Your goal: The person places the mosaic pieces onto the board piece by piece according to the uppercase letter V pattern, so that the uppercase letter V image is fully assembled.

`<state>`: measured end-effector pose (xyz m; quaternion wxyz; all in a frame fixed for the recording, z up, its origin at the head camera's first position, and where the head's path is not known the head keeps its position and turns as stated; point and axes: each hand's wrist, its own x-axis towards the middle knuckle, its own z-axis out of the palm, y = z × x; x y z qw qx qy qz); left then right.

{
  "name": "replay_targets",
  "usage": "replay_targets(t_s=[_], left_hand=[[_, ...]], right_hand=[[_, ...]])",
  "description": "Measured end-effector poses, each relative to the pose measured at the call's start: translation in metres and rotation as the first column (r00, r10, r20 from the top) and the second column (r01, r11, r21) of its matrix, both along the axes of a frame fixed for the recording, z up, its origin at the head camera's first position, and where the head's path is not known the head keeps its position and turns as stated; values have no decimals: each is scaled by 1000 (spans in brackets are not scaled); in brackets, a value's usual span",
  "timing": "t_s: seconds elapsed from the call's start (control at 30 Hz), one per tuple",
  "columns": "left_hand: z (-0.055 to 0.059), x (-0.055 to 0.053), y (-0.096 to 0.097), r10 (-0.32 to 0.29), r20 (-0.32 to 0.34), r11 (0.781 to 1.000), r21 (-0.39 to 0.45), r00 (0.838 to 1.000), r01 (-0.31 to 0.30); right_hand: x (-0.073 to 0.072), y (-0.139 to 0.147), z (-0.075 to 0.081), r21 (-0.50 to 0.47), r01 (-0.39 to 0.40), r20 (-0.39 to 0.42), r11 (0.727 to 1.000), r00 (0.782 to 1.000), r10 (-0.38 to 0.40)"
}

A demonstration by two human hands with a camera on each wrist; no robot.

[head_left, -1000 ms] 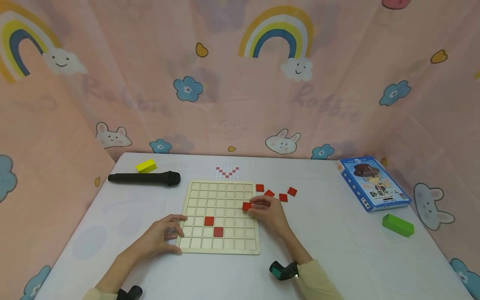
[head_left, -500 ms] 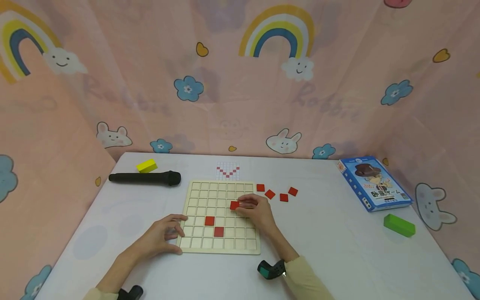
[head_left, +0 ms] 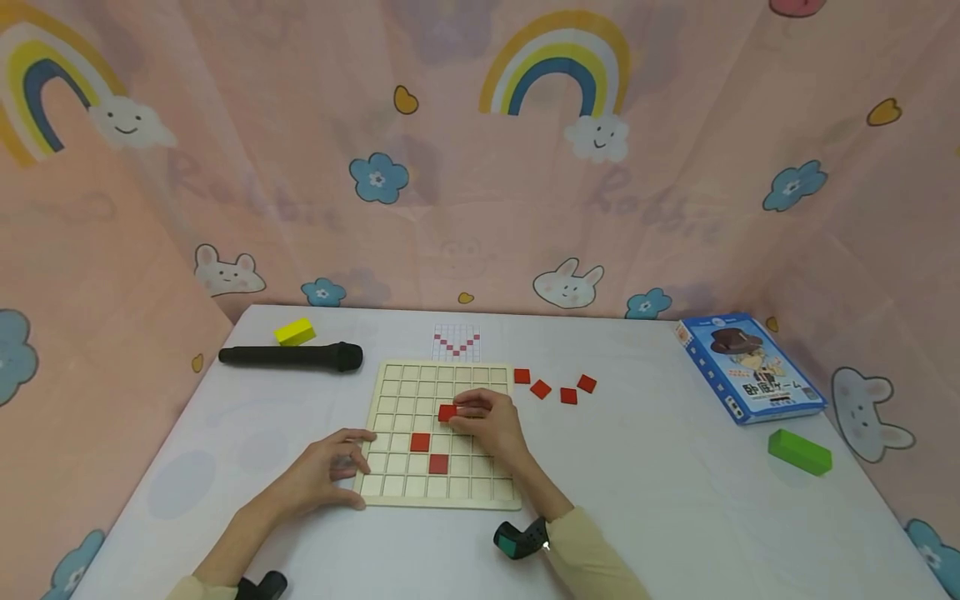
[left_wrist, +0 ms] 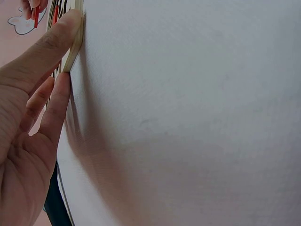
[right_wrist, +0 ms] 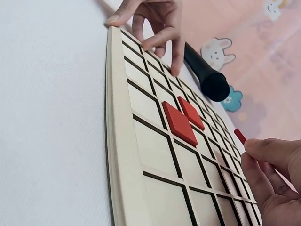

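My right hand (head_left: 491, 425) pinches a red square tile (head_left: 447, 413) by its right side, close over the middle of a pale wooden grid board (head_left: 480, 492). The right wrist view shows that tile nearly edge-on between thumb and fingers. Two other red tiles, one (head_left: 420, 442) up and left of the other (head_left: 438, 464), lie in cells of the board, touching only at a corner. At the board's left edge, my left hand (head_left: 322, 475) rests with spread fingers on the rim and its thumb (left_wrist: 56, 37) at the near corner.
Several loose red tiles (head_left: 541, 389) lie right of the board. Behind it is a grid card (head_left: 456, 343) with a red V pattern. A black microphone (head_left: 288, 358) and yellow block (head_left: 296, 332) are back left; a blue box (head_left: 750, 367) and green block (head_left: 799, 452) are right.
My right hand has carried the red tile leftward from the board's right edge to its middle. The left hand and the two tiles on the board have stayed put.
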<state>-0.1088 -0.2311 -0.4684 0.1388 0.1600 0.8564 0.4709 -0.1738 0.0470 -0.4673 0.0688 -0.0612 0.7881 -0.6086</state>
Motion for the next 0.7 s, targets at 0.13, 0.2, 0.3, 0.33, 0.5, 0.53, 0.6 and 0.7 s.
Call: replay_targets(t_s=[0.13, 0.2, 0.3, 0.33, 0.5, 0.53, 0.6, 0.7], left_hand=[[0, 0, 0, 2, 1, 1000, -2, 1000, -2], [0, 0, 0, 4, 3, 1000, -2, 1000, -4], [0, 0, 0, 8, 4, 1000, -6, 1000, -8], [0, 0, 0, 8, 5, 1000, -7, 1000, -8], [1, 0, 0, 4, 3, 1000, -9, 1000, -4], [1, 0, 0, 3, 3, 1000, -8, 1000, -3], [2, 1, 0, -2, 0, 1000, -5, 1000, 2], [3, 1, -1, -8, -5, 1000, -1, 1000, 8]], right_hand=[[0, -9, -1, -4, -21, -13, 1000, 1000, 21], [0, -14, -1, 6, -31, -22, 1000, 999, 31], [-1, -22, -1, 37, -47, -57, 998, 997, 49], [-1, -24, -1, 50, -54, -76, 997, 995, 57], [-2, -36, -4, 75, -88, -138, 993, 986, 98], [-2, -38, -4, 74, -95, -141, 993, 984, 104], [-2, -41, -6, 72, -100, -141, 992, 984, 110], [-1, -45, -6, 78, -99, -133, 992, 985, 109]])
